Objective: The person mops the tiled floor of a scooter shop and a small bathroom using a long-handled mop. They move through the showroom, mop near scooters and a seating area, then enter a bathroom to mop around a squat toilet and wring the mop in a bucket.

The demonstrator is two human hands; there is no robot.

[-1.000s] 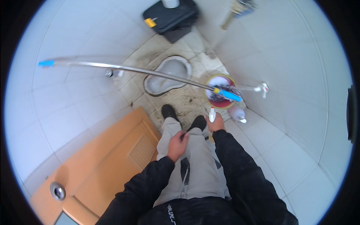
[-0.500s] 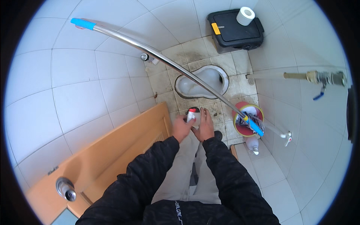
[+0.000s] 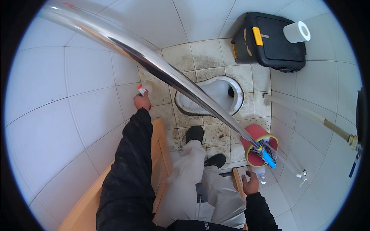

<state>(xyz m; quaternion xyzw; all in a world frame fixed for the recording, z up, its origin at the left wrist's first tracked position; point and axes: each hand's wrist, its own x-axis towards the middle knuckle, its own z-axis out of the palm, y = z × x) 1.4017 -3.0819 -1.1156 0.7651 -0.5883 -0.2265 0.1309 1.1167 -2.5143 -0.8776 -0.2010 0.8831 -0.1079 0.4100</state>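
Reaching forward to the left wall, my left hand (image 3: 142,103) is closed around a small white bottle with a red cap (image 3: 143,91). It is close to the floor tiles, left of the squat toilet (image 3: 239,94); whether the bottle touches the floor I cannot tell. Low on the right, my right hand (image 3: 251,183) is open and empty, its fingers apart and slightly curled. It is beside a wooden door frame (image 3: 237,181) and a pale bottle (image 3: 259,171), just below the red bucket (image 3: 250,134).
A mop with a steel pole (image 3: 181,82) slants across the view, its head in the bucket. At the back stands a black storage box (image 3: 283,42) with a toilet roll (image 3: 296,32) on top. Pipes and a tap (image 3: 302,174) line the right wall. A wooden door (image 3: 160,161) stands left.
My hands, both at the red-capped bottle before, have parted. The left carried it forward and left; the right let go and moved right and back. My view has shifted.
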